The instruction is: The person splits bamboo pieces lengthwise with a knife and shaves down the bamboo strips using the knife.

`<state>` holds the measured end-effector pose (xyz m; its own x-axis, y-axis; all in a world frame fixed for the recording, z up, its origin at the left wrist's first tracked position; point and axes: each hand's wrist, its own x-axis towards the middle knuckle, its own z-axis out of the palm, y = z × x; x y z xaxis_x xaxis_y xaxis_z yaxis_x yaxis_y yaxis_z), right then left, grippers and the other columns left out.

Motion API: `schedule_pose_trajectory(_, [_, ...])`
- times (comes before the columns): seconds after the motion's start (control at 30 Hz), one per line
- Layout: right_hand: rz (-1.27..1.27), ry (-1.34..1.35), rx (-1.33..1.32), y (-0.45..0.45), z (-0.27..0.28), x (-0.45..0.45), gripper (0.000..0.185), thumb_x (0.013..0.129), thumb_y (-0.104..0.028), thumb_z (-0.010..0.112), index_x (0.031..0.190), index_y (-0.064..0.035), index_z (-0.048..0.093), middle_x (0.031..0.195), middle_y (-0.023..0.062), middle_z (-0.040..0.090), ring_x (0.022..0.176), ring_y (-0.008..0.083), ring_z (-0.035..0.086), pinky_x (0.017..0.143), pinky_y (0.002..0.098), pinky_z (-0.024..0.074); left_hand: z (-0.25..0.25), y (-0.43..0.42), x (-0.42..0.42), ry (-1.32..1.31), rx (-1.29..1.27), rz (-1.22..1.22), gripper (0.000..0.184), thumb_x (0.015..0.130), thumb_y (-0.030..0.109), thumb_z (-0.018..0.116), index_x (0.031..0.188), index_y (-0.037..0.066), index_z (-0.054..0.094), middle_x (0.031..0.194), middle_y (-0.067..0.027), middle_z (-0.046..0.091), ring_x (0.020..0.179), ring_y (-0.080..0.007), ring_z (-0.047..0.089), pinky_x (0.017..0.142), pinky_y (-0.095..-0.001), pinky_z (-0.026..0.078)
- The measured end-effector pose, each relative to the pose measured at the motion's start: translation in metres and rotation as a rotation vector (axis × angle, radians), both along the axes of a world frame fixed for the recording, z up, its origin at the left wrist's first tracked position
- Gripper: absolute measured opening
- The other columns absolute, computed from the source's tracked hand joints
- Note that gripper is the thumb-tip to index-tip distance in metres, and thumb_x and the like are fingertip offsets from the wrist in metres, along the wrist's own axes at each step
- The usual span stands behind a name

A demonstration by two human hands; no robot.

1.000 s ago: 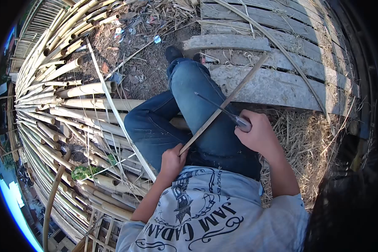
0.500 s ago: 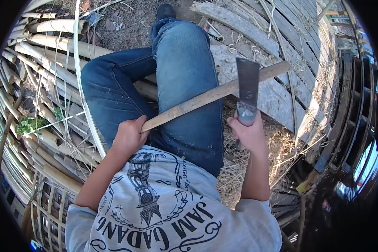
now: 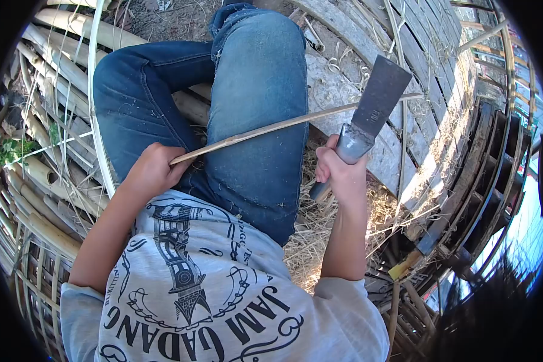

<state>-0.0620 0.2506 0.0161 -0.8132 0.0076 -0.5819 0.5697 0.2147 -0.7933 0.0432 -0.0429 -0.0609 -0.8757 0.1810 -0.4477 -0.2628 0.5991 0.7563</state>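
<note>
My left hand (image 3: 152, 170) is closed around the near end of a long, narrow bamboo strip (image 3: 253, 133). The strip slants across my raised thigh, with its far end out to the right above the pale boards. In my right hand (image 3: 344, 172) is the grey handle of a chopping knife with a broad, square-ended dark blade (image 3: 380, 96). The blade points up and to the right. It overlaps the far part of the strip in view; whether they touch I cannot tell.
Cut bamboo poles (image 3: 54, 63) are stacked on the left beside a thin pale strip (image 3: 96, 102). Weathered boards (image 3: 428, 42) stretch away at upper right. Straw-like shavings (image 3: 314, 241) cover the ground under my right arm. A dark slatted structure (image 3: 489, 175) stands at far right.
The bamboo strip has turned and now shows its narrow edge. The knife blade has tipped from upright toward the right. The whole view has shifted, with both hands further left in it.
</note>
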Motion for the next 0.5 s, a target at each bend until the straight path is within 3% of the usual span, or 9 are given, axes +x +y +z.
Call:
schedule_pose_trajectory(0.23, [0.016,-0.036,-0.035,0.026,0.023,0.003,0.013,0.079,0.003,0.057,0.076,-0.0037,0.046,0.049,0.0024,0.041,0.038,0.0118,0.040,0.040,0.0269,0.0357,0.002,0.004,0.000,0.048,-0.027,-0.007,0.021,0.086,0.015,0.064,0.073,-0.001,0.063,0.062,-0.0220,0.056,0.059,-0.0408,0.056,0.054,-0.0446,0.045])
schedule_pose_trajectory(0.3, [-0.086,-0.008,-0.272,0.043,0.033,-0.007,0.014,0.079,0.001,0.058,0.073,-0.0044,0.046,0.049,0.0022,0.041,0.037,0.0115,0.040,0.039,0.0267,0.0352,-0.002,0.005,0.004,0.101,0.011,0.029,0.013,0.080,0.006,0.062,0.071,-0.003,0.058,0.061,-0.0235,0.053,0.057,-0.0425,0.054,0.053,-0.0456,0.042])
schedule_pose_trajectory(0.4, [-0.032,-0.038,-0.134,0.036,0.027,-0.013,0.016,0.078,0.000,0.060,0.071,-0.0050,0.046,0.049,0.0015,0.041,0.037,0.0111,0.039,0.039,0.0263,0.0349,0.004,0.006,0.000,0.067,-0.035,0.013,0.024,0.087,0.016,0.064,0.071,-0.001,0.062,0.062,-0.0219,0.056,0.059,-0.0411,0.056,0.053,-0.0445,0.044])
schedule_pose_trajectory(0.5, [0.080,-0.130,-0.006,0.022,0.020,-0.005,0.016,0.078,0.001,0.061,0.073,-0.0046,0.047,0.049,0.0012,0.041,0.037,0.0107,0.039,0.039,0.0265,0.0347,0.004,0.005,-0.001,0.062,-0.027,0.009,0.025,0.087,0.017,0.064,0.071,-0.001,0.062,0.063,-0.0222,0.056,0.058,-0.0416,0.056,0.053,-0.0446,0.044])
